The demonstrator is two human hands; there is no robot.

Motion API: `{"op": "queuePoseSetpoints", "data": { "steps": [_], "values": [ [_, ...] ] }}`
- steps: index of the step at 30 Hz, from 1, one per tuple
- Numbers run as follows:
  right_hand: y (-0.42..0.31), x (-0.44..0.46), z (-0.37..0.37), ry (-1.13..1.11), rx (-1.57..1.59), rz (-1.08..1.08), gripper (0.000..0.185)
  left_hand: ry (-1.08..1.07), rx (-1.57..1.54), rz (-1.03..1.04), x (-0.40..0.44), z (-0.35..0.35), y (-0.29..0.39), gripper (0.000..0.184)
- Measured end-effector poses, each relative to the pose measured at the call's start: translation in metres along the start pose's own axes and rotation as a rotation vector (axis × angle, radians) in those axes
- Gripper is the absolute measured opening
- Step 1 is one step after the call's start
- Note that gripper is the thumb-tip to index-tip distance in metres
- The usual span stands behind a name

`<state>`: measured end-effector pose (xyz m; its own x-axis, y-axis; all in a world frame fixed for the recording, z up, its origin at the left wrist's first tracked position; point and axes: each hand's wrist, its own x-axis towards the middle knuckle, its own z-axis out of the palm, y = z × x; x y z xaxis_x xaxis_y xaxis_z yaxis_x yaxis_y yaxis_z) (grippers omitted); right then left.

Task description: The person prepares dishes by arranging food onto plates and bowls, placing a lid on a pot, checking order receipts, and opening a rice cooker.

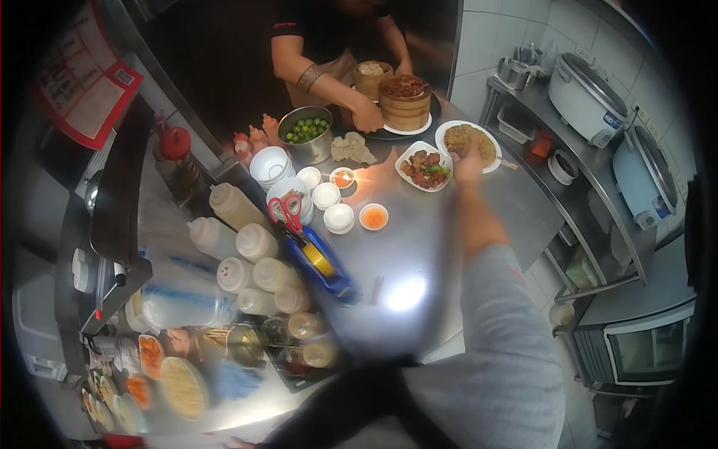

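My right hand [469, 166] reaches out in a grey sleeve to the near rim of a white plate [495, 147] of brown food, perhaps fried rice or noodles [458, 137]. Its fingers look closed over the rim, though they are blurred. Just left of it stands a square white bowl [404, 176] of glazed meat with green pieces [426, 168]. My left hand is not in view. Across the counter a person's hand [367, 117] is beside a bamboo steamer [404, 112] topped with dark food, on a white plate.
The steel counter [516, 217] holds a pot of green fruit [307, 131], small white bowls [338, 217], an orange sauce dish [373, 217], red scissors [288, 209] and a blue tape dispenser [323, 266]. Several squeeze bottles [256, 243] crowd the left. Rice cookers [587, 97] stand on the right shelf.
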<state>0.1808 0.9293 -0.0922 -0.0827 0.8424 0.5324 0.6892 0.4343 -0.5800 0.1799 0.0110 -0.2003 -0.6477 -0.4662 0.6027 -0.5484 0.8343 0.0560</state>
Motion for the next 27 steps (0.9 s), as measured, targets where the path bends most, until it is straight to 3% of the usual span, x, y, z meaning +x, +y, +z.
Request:
{"op": "queuePoseSetpoints", "data": {
  "steps": [3, 5, 7, 8, 11, 13, 14, 15, 18, 27],
  "values": [
    [-0.009, -0.005, 0.001, 0.412, -0.398, -0.21, 0.062, 0.009, 0.009, -0.037, -0.006, 0.009, -0.008, 0.053],
    [-0.008, -0.009, 0.002, 0.318, -0.333, -0.22, 0.055, 0.021, 0.021, -0.06, -0.01, 0.017, -0.021, 0.053],
    [-0.004, -0.005, 0.009, -0.078, 0.062, -0.128, 0.053, 0.038, 0.051, -0.097, -0.015, 0.027, -0.04, 0.052],
    [-0.016, -0.014, 0.002, -0.108, 0.219, -0.153, 0.05, 0.048, 0.062, -0.113, -0.018, 0.032, -0.048, 0.052],
    [-0.071, -0.072, -0.026, -0.399, 0.579, -0.099, 0.065, 0.051, 0.105, -0.142, -0.026, 0.052, -0.07, 0.054],
    [-0.085, -0.119, -0.018, -0.413, 0.612, -0.449, 0.086, 0.046, 0.15, -0.143, -0.031, 0.06, -0.08, 0.06],
    [-0.092, -0.139, -0.021, -0.492, 0.485, -0.499, 0.095, -0.053, 0.13, -0.271, -0.028, 0.047, -0.063, 0.062],
    [-0.1, -0.155, -0.025, -0.566, 0.357, -0.551, 0.105, -0.017, 0.116, -0.209, -0.029, 0.046, -0.063, 0.063],
    [-0.122, -0.178, -0.033, -0.758, 0.166, -0.385, 0.103, 0.015, 0.033, -0.091, -0.024, 0.036, -0.052, 0.064],
    [-0.121, -0.193, 0.016, -0.648, 0.314, -0.297, 0.096, -0.15, -0.207, -0.116, -0.026, 0.022, -0.041, 0.053]
  ]
}}
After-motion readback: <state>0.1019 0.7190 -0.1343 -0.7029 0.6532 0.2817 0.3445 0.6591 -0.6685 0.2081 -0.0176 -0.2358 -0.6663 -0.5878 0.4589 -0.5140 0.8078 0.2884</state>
